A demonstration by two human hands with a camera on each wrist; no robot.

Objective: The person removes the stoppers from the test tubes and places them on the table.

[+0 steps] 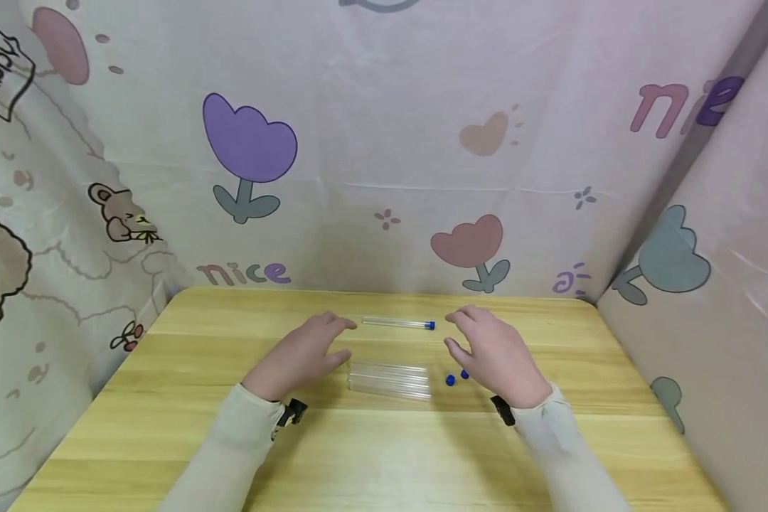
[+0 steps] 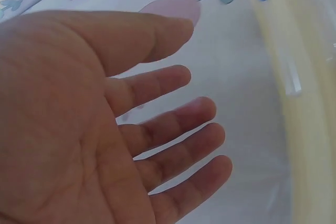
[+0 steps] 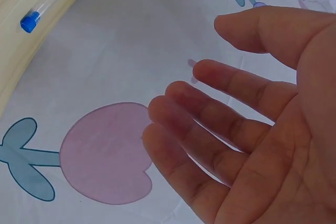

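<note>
A clear test tube [image 1: 393, 323] with a blue cap [image 1: 429, 326] on its right end lies toward the back of the table. Nearer the front, several uncapped clear tubes [image 1: 389, 380] lie side by side. Just right of them are loose blue caps [image 1: 450, 380], one partly hidden by the right hand. My left hand [image 1: 304, 355] hovers left of the tubes, its fingers relaxed and holding nothing, as the left wrist view also shows. On the other side my right hand [image 1: 493, 352] hangs over the caps, fingers spread and without anything in them.
The wooden table [image 1: 384, 455] ends at a patterned cloth [image 1: 358, 213] at the back, with more cloth [image 1: 736, 299] along both sides. A dark wrist strap [image 1: 291, 412] shows at the left cuff and another [image 1: 503, 410] at the right.
</note>
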